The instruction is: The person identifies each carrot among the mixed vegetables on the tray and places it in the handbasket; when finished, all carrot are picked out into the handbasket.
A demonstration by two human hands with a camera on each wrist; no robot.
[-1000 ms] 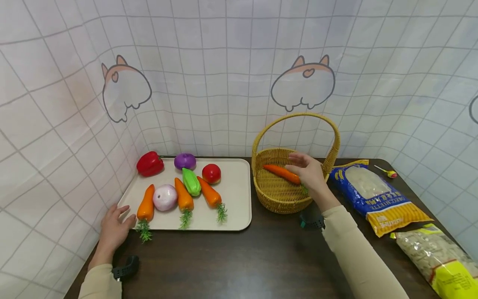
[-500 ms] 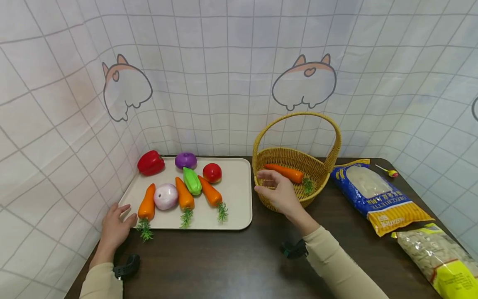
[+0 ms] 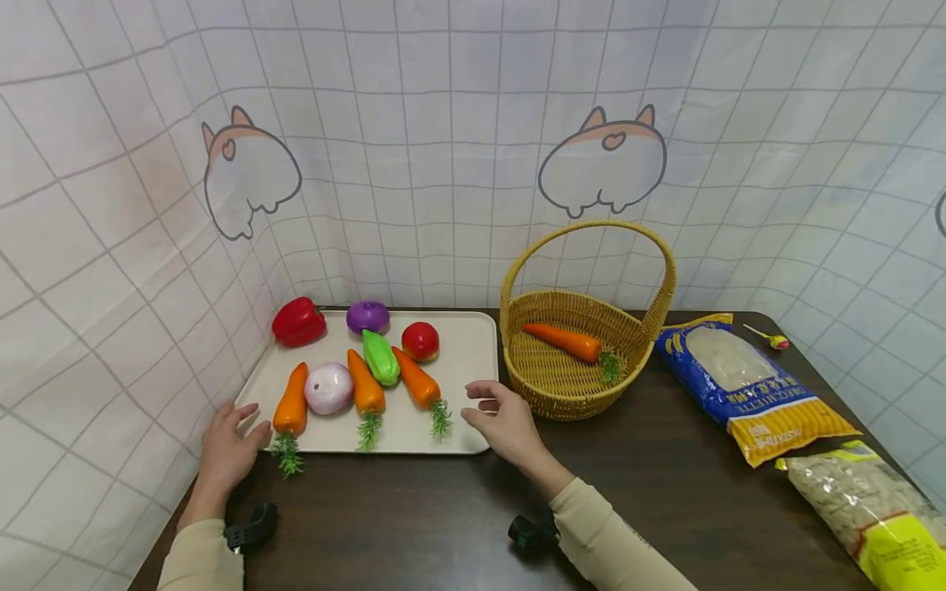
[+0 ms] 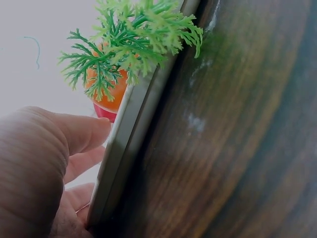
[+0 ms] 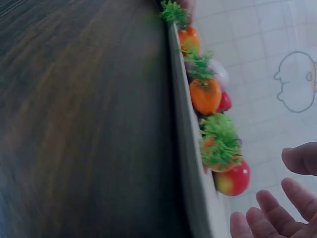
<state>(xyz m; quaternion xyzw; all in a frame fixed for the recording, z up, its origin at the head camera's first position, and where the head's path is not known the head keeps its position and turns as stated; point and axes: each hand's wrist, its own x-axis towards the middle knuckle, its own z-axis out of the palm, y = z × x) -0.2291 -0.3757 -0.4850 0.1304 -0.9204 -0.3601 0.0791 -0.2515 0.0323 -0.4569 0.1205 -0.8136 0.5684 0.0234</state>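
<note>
On the cream tray point(image 3: 469, 369) lie three carrots with green tops: a left one point(image 3: 291, 400), a middle one point(image 3: 365, 384) and a right one point(image 3: 416, 379). Among them are a pale purple onion point(image 3: 328, 388), a green vegetable point(image 3: 380, 358), a round red fruit point(image 3: 420, 341), a purple vegetable point(image 3: 367, 317) and a red bell pepper point(image 3: 299, 322). My left hand point(image 3: 227, 450) rests at the tray's front left corner, thumb near the left carrot's leaves point(image 4: 133, 39). Over the front right corner, my right hand point(image 3: 506, 424) hovers with fingers spread and nothing in them.
A wicker basket point(image 3: 562, 402) with a tall handle stands right of the tray, one carrot point(image 3: 563, 341) inside. Farther right lie a blue and yellow pasta bag point(image 3: 746, 390), a clear and yellow bag point(image 3: 865, 509) and a lollipop point(image 3: 776, 341). A gridded curtain point(image 3: 458, 164) encloses the dark table.
My right hand has moved left and toward me, from over the basket to the tray's front right corner. The carrot stays in the basket. My left hand has kept its place.
</note>
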